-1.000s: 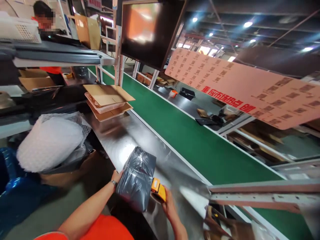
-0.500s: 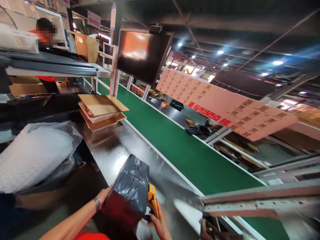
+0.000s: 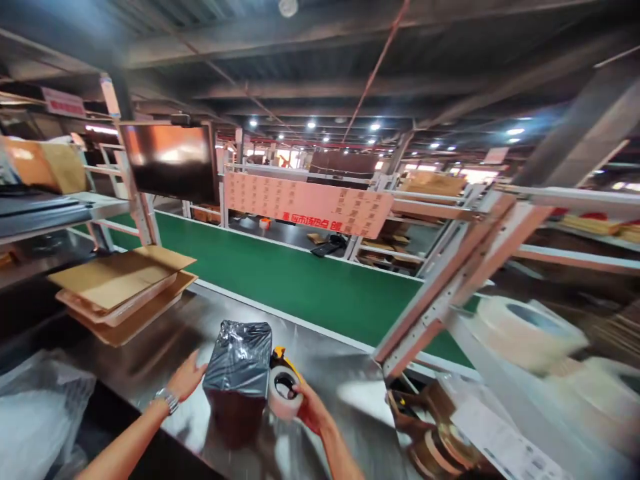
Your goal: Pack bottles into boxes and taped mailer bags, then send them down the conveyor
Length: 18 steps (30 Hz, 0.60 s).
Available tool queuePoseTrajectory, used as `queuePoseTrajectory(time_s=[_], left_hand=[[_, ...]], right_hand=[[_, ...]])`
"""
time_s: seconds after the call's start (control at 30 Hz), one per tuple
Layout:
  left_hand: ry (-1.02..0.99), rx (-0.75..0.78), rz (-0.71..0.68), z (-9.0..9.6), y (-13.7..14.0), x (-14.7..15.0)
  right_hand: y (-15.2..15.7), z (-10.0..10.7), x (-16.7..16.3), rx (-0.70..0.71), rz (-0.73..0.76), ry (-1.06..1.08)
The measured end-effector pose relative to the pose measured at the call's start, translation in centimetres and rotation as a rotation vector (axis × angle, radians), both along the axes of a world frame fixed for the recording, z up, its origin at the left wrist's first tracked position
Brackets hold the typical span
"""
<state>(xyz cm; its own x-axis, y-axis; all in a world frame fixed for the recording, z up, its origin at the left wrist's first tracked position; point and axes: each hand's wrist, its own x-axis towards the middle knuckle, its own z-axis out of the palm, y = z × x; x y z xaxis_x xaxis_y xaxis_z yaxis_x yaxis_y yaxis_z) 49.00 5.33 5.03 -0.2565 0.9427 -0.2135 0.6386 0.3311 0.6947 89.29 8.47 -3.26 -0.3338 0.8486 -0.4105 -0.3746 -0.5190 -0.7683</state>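
A box-shaped package (image 3: 239,363) wrapped in shiny black plastic stands on the metal table, its top facing me. My left hand (image 3: 186,379), with a metal watch on the wrist, is at the package's left side. Its fingers are stretched out, and the tips reach the package edge; whether they press on it I cannot tell. My right hand (image 3: 313,408) is closed around a yellow tape dispenser (image 3: 286,360) with a thick roll of clear tape (image 3: 284,400). The dispenser is close against the package's right side.
A metal work table (image 3: 320,373) runs along a green conveyor belt (image 3: 280,277). Flat cardboard pieces (image 3: 123,277) are stacked at the left. Bubble wrap (image 3: 35,413) lies at lower left. Large tape rolls (image 3: 530,330) and a slanted metal post (image 3: 445,293) stand at the right.
My view has swung to the right and levelled. The package now sits more upright on the table. My left hand shows more fully at its side, and the dispenser's tape roll faces me.
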Motion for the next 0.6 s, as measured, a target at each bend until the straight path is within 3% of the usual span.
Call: queuePoseTrajectory(time_s=[0.1,0.17,0.23,0.33,0.4,0.5,0.6], left_hand=[[0.154,0.291,-0.244,4.7,3.6,0.2],[0.184,0.398,-0.583,7.7,5.6,2.2],[0.207,0.447,-1.002,9.6,7.5,5.4],[0.283,0.499,-1.574,9.7,9.6,10.5],[0.371,0.518,-1.788,8.6,10.5,12.9],[0.452,0.552,-1.788,7.0,10.8,14.1],[0.487,0.49,-1.485,6.9,10.7,14.2]], right_hand=[[1.2,-0.9,-0.4,-0.088,-0.078,0.026],[1.4,-1.5,-0.9,-0.104,-0.124,0.045],[1.2,-1.7,-1.5,-0.089,-0.186,0.066],[0.3,-1.4,-2.7,-0.039,-0.295,0.079],[-1.0,-1.0,-3.0,0.008,-0.369,0.067],[-5.0,-0.8,-2.7,0.055,-0.428,0.035],[-11.6,-1.3,-2.7,0.017,-0.439,0.005]])
